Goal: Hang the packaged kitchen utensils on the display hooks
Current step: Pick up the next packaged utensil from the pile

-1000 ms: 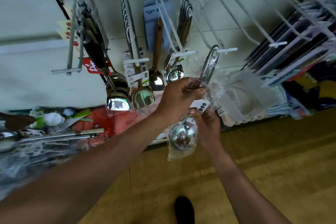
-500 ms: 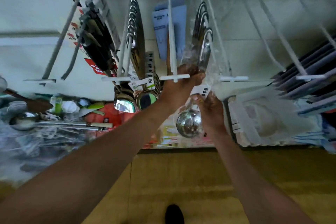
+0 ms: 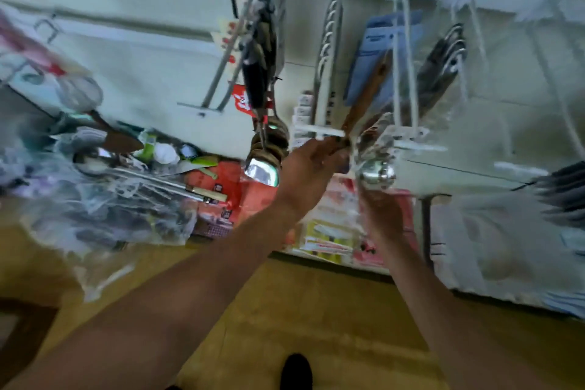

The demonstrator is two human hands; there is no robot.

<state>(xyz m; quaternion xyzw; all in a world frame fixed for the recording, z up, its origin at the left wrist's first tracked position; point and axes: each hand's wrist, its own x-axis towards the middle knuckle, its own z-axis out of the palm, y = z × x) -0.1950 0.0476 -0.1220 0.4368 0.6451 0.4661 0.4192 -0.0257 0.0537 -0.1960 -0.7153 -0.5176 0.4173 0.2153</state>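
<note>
The frame is motion-blurred. A steel ladle in a clear plastic bag (image 3: 376, 172) hangs with its handle up against a white display hook (image 3: 408, 136) where other ladles hang. My left hand (image 3: 311, 165) is raised to the hook's front end and grips the upper part of the bag. My right hand (image 3: 378, 209) is just under the ladle's bowl, touching the bag's lower end; its grip is blurred. Packaged spoons (image 3: 269, 149) fill the hook to the left.
A heap of bagged utensils (image 3: 104, 187) lies on the low shelf at left. Red and yellow packets (image 3: 335, 225) sit below the hooks. Dark packaged items (image 3: 566, 196) hang at far right. White empty hooks (image 3: 519, 165) extend to the right. My shoe (image 3: 296, 370) stands on the tan floor.
The view has swung left and tilted. The ladle has risen along the hook with both hands following it; my right hand has slipped lower, under the bowl.
</note>
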